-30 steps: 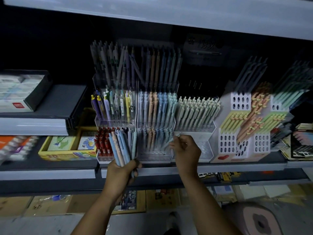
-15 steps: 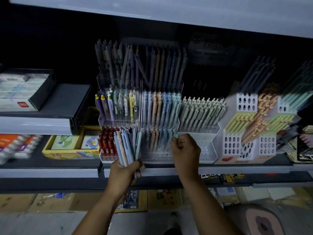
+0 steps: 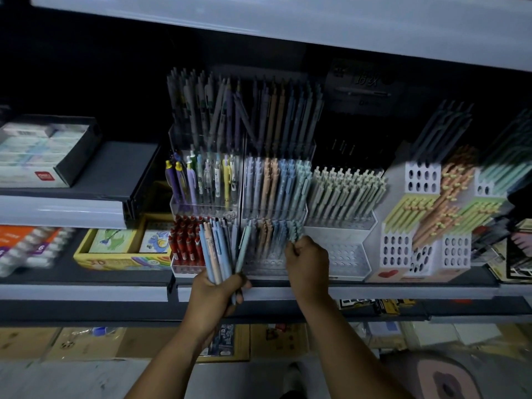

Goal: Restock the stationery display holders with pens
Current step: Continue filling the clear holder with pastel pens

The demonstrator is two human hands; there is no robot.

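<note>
Left hand [image 3: 214, 292] grips upright pastel pen bundle [image 3: 214, 251]; right hand [image 3: 308, 259], closed on one pen, meets clear tiered holder's [image 3: 267, 263] front row.

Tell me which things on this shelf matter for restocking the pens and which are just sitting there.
Job: left hand gripping a pastel pen bundle; right hand at the clear tiered holder.
Idle: red pens, yellow puzzle box, white honeycomb holder.

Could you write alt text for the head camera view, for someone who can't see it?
A person's left hand grips a bunch of pastel pens while the right hand reaches a clear tiered pen holder on a dim shop shelf.
</note>
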